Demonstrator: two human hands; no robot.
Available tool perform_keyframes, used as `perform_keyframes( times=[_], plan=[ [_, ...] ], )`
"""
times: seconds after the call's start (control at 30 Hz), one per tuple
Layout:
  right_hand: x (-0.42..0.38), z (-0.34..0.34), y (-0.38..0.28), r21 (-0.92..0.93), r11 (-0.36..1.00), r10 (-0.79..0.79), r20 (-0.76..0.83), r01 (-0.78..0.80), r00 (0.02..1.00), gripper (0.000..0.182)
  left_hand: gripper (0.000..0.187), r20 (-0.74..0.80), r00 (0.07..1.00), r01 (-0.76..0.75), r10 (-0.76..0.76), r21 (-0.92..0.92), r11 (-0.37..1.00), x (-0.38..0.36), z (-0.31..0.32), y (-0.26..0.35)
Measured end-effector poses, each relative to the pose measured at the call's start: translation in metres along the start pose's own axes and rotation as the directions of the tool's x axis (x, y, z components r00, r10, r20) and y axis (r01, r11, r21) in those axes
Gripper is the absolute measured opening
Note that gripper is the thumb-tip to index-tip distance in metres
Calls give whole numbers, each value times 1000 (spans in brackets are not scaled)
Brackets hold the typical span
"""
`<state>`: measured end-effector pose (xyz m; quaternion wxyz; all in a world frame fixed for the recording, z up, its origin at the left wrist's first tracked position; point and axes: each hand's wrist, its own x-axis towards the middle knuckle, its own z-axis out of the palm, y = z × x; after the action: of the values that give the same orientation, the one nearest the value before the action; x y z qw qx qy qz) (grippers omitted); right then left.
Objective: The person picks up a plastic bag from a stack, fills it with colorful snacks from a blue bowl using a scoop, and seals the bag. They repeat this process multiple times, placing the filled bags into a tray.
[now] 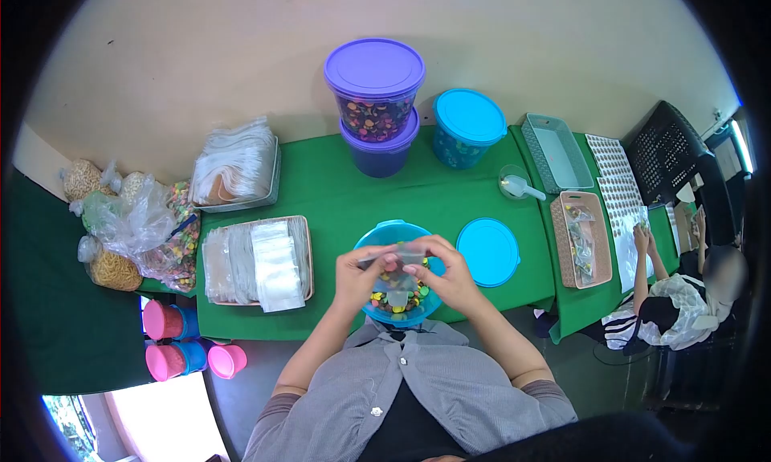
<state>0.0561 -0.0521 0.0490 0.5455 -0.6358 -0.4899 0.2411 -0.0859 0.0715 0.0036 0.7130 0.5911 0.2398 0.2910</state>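
Above an open blue tub (434,303), I hold a small clear plastic pouch (392,278) with colorful pieces inside. My left hand (356,276) pinches the pouch's left side, and my right hand (451,275) grips its upper right edge. Beneath the pouch, yellow, green and brown snack pieces (399,307) lie in the tub, partly hidden by the pouch and hands. A round blue lid (487,252) lies flat to the right of the tub. At the left stands a basket (310,257) of flat, unfilled clear and silvery pouches (275,263).
Lidded purple tubs (375,69) are stacked by the wall beside a blue-lidded tub (469,129). Bagged snacks (144,221) lie far left. A scoop (524,189) rests in a container. Filled pouches occupy a pink basket (600,279). Another person (683,301) works over sticker sheets at right.
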Motion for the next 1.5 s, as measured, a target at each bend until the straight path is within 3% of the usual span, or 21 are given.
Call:
perform_keyframes(
  times=[0.03,0.1,0.13,0.27,0.47,0.57,0.67,0.77,0.83,0.97,1.03,1.07,1.1,1.17,1.23,1.3,1.33,1.4,1.43,1.47,1.5],
  plan=[
    [-1,2,5,-2,1000,-5,-2,5,1000,22,18,2,1000,-5,5,0,1000,-2,9,4],
    [-4,9,18,241,967,104,-88,-81,991,17,15,-65,988,-146,138,-162,976,-7,25,13],
    [-4,15,18,395,917,122,-169,-47,978,13,12,-92,988,-135,127,-84,987,-7,27,18],
    [-3,22,5,389,920,131,-208,-41,969,12,14,-34,996,-84,80,-128,988,-7,21,10],
    [-12,23,4,418,905,176,-196,-80,965,11,16,-93,989,-118,114,-39,992,-11,29,21],
    [-13,23,1,369,929,135,-239,-38,962,11,15,-75,985,-153,157,52,987,-12,28,24],
    [-14,20,-10,475,875,211,-206,-91,956,11,15,-66,978,-182,197,185,966,-16,28,29],
    [-16,14,-12,357,933,126,-216,-41,968,14,15,-61,951,-282,302,223,933,-17,30,37],
    [-15,9,-10,259,966,48,-221,11,974,20,20,-13,969,-241,248,199,950,-17,26,43],
    [-11,0,-12,278,959,95,-128,-56,987,24,28,63,989,-143,136,113,983,-8,14,42],
    [-9,1,-12,286,957,148,-346,-46,927,26,32,-97,975,-191,200,96,977,-2,13,41],
    [-7,-3,-11,133,991,32,-405,24,914,25,32,-98,974,-197,206,96,976,-1,14,40],
    [-5,-2,-12,133,991,28,-405,28,914,25,33,-14,952,-297,305,193,935,-2,17,39],
    [-7,7,-15,-442,868,-327,-172,224,929,32,39,176,873,-487,455,354,798,-10,26,33],
    [-11,15,-22,-338,922,-245,-133,189,960,39,42,153,904,-427,399,280,860,-19,40,24],
    [-11,15,-11,-384,906,-273,-207,178,940,40,35,-1,985,-173,173,-80,982,-21,43,20],
    [-11,15,-6,-385,906,-272,-211,175,939,40,29,37,987,-159,158,18,987,-22,37,20],
    [-9,10,2,71,997,22,-238,-6,971,31,29,41,995,-88,87,22,996,-29,39,23],
    [-8,5,3,297,950,167,-206,-101,964,27,28,41,999,-17,16,26,1000,-30,42,24],
    [-10,-6,3,298,950,125,-97,-91,987,21,29,45,965,-261,258,230,938,-23,41,7],
    [-13,-10,7,294,952,131,-117,-92,985,21,29,64,965,-262,254,222,939,-23,46,3]
  ],
)
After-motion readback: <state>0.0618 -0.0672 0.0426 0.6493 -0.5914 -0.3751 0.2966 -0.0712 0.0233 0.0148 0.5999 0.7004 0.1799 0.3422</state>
